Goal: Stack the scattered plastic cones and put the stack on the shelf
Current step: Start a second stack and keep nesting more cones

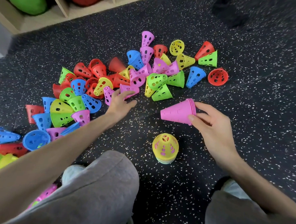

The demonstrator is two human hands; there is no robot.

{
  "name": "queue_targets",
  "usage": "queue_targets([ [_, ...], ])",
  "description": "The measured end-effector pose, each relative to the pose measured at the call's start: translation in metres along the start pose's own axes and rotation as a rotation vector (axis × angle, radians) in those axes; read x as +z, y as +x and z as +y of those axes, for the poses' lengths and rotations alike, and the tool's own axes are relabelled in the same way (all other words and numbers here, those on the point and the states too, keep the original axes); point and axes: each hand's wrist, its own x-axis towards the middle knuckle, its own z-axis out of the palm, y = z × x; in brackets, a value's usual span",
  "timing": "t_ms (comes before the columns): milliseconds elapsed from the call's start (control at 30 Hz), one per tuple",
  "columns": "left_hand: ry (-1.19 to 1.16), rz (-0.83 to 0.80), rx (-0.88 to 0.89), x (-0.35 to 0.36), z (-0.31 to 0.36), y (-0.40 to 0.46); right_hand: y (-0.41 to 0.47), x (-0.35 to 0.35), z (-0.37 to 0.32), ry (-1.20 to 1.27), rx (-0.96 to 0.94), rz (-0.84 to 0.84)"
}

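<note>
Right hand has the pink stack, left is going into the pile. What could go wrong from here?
1. The right hand pinches the pink stack only at its wide rims, tilted sideways; inner cones might slide out.
2. The left hand takes a pink cone at the edge of the pile; neighbours leaning there may roll.
3. The upright yellow stack stands near the knee and right forearm; a sweep could topple it.

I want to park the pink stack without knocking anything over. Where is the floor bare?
Bare floor lies right of the pink stack held by the right hand, and between the left hand and the upright yellow stack. The scattered cones crowd the left and middle.
</note>
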Motion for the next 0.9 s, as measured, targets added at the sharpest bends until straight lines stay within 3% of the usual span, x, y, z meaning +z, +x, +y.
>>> queue_targets([
  [133, 0.01, -0.151, -0.056, -0.014, -0.003, 0.018, -0.002, -0.006, 0.002, -0.027, 0.004, -0.004],
  [233, -0.026, -0.129, -0.088, -0.016, -0.005, 0.019, -0.002, -0.011, 0.002, -0.017, 0.012, 0.007],
  [333, -0.096, 0.067, -0.058, -0.011, -0.005, 0.011, -0.002, -0.013, 0.003, -0.011, 0.015, 0.021],
  [467, -0.072, 0.37, 0.112, -0.003, -0.011, -0.009, -0.001, -0.012, 0.005, -0.03, 0.006, 0.021],
  [700, 0.156, 0.093, 0.374, 0.017, -0.029, -0.039, -0.001, -0.008, 0.011, -0.059, 0.016, 0.018],
  [900, 0.176, -0.003, 0.265, 0.047, -0.042, -0.053, -0.001, -0.006, 0.008, -0.061, 0.007, 0.025],
])
